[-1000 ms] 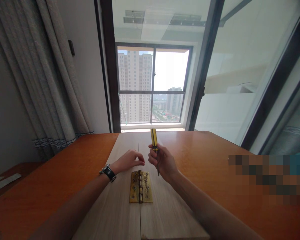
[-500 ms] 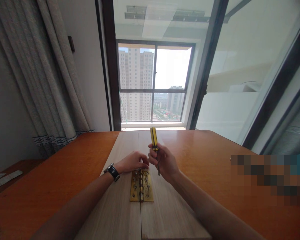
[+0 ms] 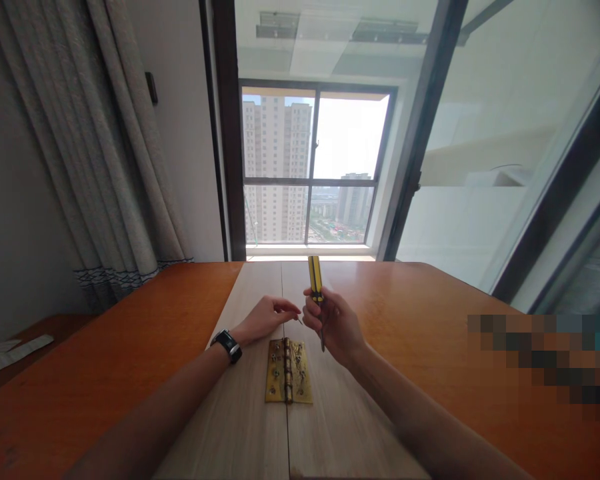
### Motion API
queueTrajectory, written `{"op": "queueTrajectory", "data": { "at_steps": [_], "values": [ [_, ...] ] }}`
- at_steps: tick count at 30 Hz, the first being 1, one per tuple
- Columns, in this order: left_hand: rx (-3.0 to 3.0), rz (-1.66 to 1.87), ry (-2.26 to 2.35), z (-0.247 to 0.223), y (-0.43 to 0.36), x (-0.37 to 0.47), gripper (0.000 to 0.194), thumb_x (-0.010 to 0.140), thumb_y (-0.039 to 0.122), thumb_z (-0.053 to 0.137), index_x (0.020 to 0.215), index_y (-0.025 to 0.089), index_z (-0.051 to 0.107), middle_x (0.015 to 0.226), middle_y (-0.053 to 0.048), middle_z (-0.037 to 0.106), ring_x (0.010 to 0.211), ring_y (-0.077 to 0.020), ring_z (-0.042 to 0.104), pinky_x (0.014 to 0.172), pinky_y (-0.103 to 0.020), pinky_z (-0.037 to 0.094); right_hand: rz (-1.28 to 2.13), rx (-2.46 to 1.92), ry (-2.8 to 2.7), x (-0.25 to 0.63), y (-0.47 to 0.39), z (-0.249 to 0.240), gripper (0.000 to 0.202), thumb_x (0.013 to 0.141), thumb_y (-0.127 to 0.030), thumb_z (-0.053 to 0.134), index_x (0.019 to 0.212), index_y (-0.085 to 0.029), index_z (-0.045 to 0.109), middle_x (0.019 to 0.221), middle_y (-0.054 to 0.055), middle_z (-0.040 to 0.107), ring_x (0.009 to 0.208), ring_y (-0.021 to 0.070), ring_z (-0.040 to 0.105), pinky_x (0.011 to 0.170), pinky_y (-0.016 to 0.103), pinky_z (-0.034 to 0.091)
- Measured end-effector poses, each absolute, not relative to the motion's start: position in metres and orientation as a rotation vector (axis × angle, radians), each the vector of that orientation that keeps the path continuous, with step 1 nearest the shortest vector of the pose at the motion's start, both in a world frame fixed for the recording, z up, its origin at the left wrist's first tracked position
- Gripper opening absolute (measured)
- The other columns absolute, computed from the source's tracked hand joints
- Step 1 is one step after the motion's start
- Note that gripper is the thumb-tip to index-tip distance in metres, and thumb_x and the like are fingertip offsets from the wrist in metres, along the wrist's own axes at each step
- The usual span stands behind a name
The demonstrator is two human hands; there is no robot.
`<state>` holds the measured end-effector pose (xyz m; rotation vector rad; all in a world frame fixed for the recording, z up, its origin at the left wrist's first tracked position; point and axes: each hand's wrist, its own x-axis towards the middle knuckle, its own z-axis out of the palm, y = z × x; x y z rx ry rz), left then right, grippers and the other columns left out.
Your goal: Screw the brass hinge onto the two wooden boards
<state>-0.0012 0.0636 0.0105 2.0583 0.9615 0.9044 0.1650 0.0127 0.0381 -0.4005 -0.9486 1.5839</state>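
My right hand [image 3: 339,327] is closed around a screwdriver [image 3: 315,277]. Its yellow and black handle points up and its metal shaft points down past my fingers. My left hand [image 3: 266,317], with a watch [image 3: 227,345] on the wrist, pinches a small thin screw [image 3: 301,322] between thumb and fingertips, close to the right hand. Just below lies a brass hinge [image 3: 278,383], opened flat across the seam of two pale wooden boards [image 3: 240,427]. Several screw heads or holes show in both leaves; I cannot tell which at each spot.
The boards lie on an orange-brown table [image 3: 420,373]. A grey curtain [image 3: 125,167] hangs at the left, with pale strips [image 3: 17,353] low beside it. Ahead is a window [image 3: 310,180]. A blurred-out patch [image 3: 555,353] covers things at the right.
My left hand has lifted slightly off the hinge's top edge, and the screw in its fingertips now shows. The screwdriver stays in my right hand. The whole view has shifted a little.
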Motion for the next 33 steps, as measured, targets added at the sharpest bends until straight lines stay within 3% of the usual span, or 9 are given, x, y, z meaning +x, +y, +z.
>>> {"op": "queueTrajectory", "data": {
  "at_steps": [7,15,24,33],
  "values": [
    [2.267,0.692,1.095,0.01,0.063,-0.013,0.02,0.08,0.031,0.067,0.089,0.016,0.078,0.078,-0.002,0.072,0.075,-0.0158,0.057,0.069,-0.025,0.04,1.581,-0.406,-0.94,0.166,0.013,0.037,0.024,0.079,-0.038,0.065,0.081,-0.014,0.068,0.054,-0.004,0.044,0.042,0.0083,0.036,0.044,0.024,0.029],
    [2.313,0.595,0.962,0.012,0.062,-0.02,0.02,0.082,0.029,0.065,0.088,0.014,0.077,0.077,-0.003,0.07,0.068,-0.0128,0.051,0.062,-0.022,0.038,1.587,-0.38,-0.968,0.166,0.016,0.033,0.023,0.08,-0.037,0.064,0.083,-0.014,0.068,0.055,-0.004,0.044,0.043,0.0082,0.035,0.044,0.023,0.028],
    [2.339,0.653,0.916,0.01,0.061,-0.018,0.014,0.08,0.027,0.069,0.081,0.016,0.078,0.078,-0.003,0.071,0.083,-0.0175,0.06,0.076,-0.025,0.043,1.591,-0.399,-0.974,0.166,0.015,0.034,0.023,0.081,-0.037,0.063,0.082,-0.014,0.068,0.056,-0.004,0.042,0.044,0.0091,0.034,0.043,0.024,0.029],
    [2.329,0.612,0.894,0.011,0.062,-0.022,0.021,0.082,0.034,0.068,0.084,0.016,0.078,0.08,-0.004,0.069,0.079,-0.0162,0.058,0.069,-0.023,0.042,1.589,-0.398,-0.96,0.167,0.015,0.035,0.024,0.08,-0.036,0.064,0.081,-0.013,0.07,0.055,-0.003,0.043,0.045,0.008,0.035,0.044,0.022,0.028]
  ]
}}
